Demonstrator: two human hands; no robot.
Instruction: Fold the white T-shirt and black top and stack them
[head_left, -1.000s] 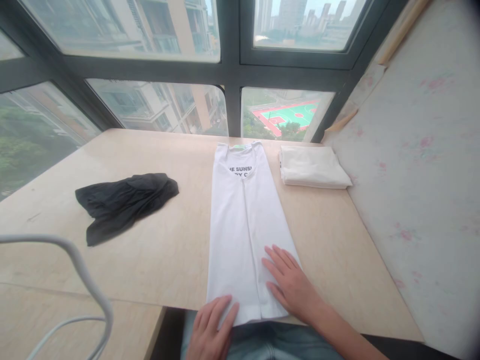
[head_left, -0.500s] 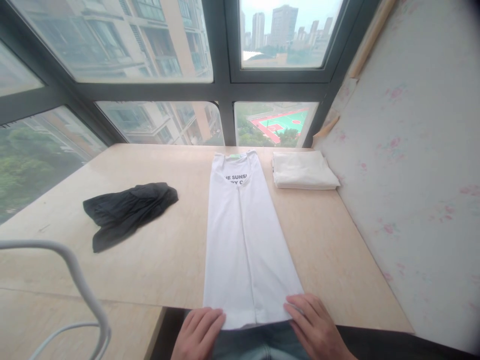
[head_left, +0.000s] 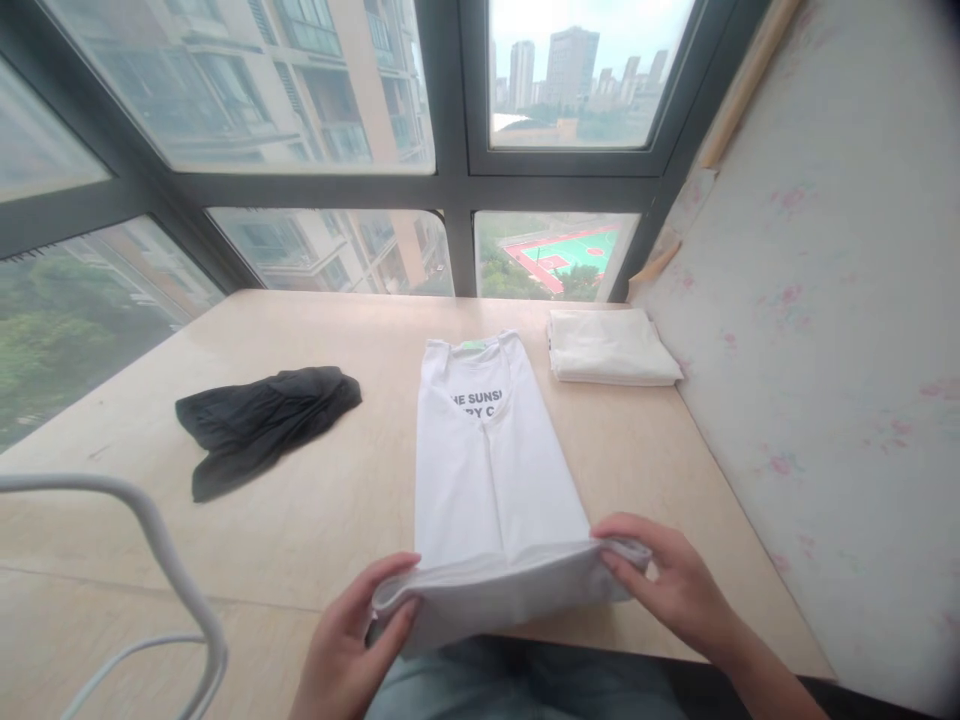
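Observation:
A white T-shirt with dark lettering inside its neckline lies on the wooden surface, its sides folded inward to a seam down the middle. The collar points toward the window. At the near end, my left hand grips the left corner of the hem between thumb and fingers. My right hand pinches the right corner the same way. Between both hands the hem end is lifted off the surface and curls over, showing its underside.
A crumpled black garment lies to the left. A folded white cloth rests at the back right by the papered wall. A white curved tube rises at the lower left. Windows stand behind the wooden surface.
Both hands have gone from resting on the flat hem to gripping its corners. The hem end has been raised and bent toward the collar. The shirt has slid slightly nearer.

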